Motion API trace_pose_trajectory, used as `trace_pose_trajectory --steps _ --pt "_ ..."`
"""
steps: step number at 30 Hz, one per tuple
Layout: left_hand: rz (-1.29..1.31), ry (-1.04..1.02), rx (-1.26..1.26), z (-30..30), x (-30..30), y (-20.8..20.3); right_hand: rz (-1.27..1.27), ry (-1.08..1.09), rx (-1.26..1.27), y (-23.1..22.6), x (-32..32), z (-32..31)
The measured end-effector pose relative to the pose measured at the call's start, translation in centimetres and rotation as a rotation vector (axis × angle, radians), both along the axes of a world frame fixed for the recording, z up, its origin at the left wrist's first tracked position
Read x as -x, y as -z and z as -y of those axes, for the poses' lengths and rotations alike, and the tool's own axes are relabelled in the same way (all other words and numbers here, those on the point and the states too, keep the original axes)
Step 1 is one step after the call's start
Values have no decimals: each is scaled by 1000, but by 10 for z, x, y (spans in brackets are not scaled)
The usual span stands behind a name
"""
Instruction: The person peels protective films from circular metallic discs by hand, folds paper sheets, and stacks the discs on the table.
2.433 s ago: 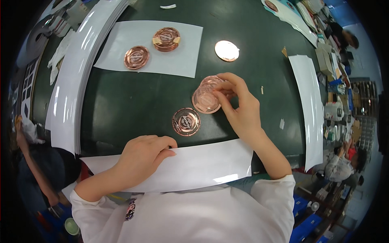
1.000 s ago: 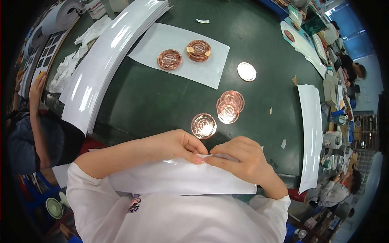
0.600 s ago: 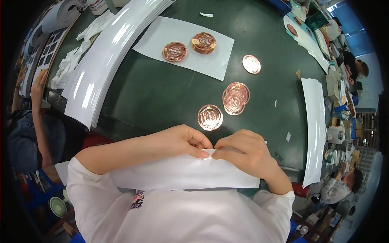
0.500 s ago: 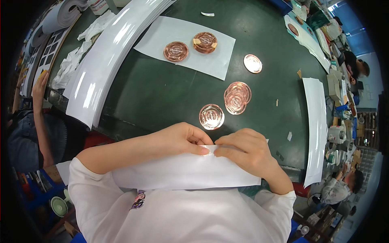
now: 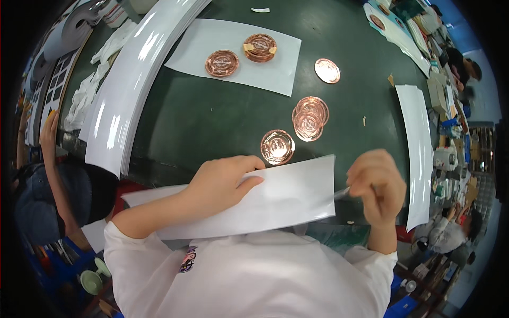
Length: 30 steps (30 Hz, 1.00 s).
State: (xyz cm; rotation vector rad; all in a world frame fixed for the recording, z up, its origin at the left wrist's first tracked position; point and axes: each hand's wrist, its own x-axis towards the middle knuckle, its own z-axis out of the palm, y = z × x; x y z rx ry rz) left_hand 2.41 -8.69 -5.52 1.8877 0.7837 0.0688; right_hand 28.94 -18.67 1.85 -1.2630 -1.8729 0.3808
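Note:
My left hand (image 5: 225,183) grips a white glossy sheet (image 5: 297,188) by its far edge, thumb on top and fingers beneath. The sheet lies across the table's near edge, just in front of my shirt. Off its right end, my right hand (image 5: 379,183) is raised and pinched on a small pale strip (image 5: 342,194), smeared by motion. Just beyond the sheet lies a shiny copper-coloured round sticker (image 5: 278,147). Farther back are several overlapping round stickers (image 5: 309,121) and another single one (image 5: 327,71).
A flat white sheet (image 5: 286,79) bears one copper round (image 5: 222,63) and a stack with tan tape (image 5: 260,47). A thick pile of glossy white sheets (image 5: 114,106) curves along the left. A long white strip (image 5: 416,153) lies at the right edge. Other people sit on both sides.
My right hand has left the sheet's edge and moved right, a small strip in its fingers. The sheet's right end has swung up and away from me. My left hand still holds it.

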Motion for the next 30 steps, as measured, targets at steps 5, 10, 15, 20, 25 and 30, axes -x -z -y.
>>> trace_pose_trajectory --steps 5,10,15,20,25,30 --pt "171 188 -850 9 5 31 27 134 39 14 20 -19" --pt "243 147 -1133 3 8 39 54 202 -22 37 38 -28" --pt "242 121 -1112 5 9 41 2 304 43 50 46 -33" --pt "227 128 -1124 3 10 41 -27 344 46 51 47 -34" --pt "171 103 -1153 4 11 41 -256 447 249 62 48 -33" --pt "132 107 -1187 5 11 42 -423 514 380 77 46 -32"
